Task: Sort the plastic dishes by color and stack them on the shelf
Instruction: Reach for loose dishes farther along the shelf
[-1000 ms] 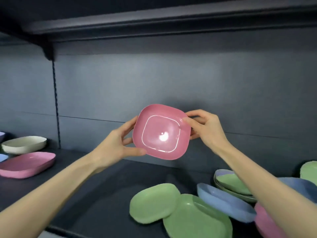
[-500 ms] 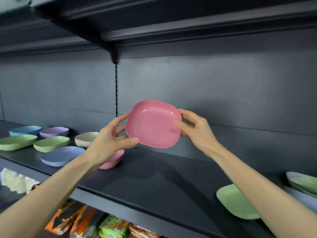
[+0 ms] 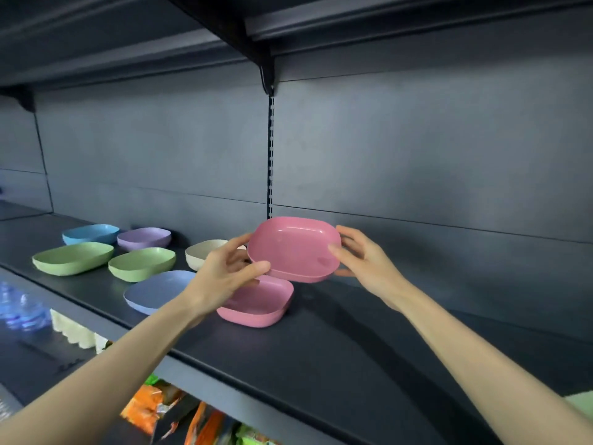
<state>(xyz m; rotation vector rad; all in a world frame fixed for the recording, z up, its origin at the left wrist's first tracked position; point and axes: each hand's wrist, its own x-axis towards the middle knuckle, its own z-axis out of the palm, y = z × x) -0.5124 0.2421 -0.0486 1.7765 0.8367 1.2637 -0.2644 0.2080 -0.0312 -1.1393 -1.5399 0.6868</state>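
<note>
Item: pink square plastic dish (image 3: 293, 248), tilted, held in the air just above a second pink square plastic dish (image 3: 260, 303) that rests on the dark shelf (image 3: 353, 342).

Left hand (image 3: 224, 271): thumb and fingers curled, pinching the left rim.

Right hand (image 3: 365, 261): pinching the right rim.

Towards the shelf's left end:
- blue-grey dish (image 3: 154, 292)
- cream dish (image 3: 200, 252)
- two green dishes (image 3: 142, 263)
- lilac dish (image 3: 144, 237)
- light blue dish (image 3: 90, 233)
</note>
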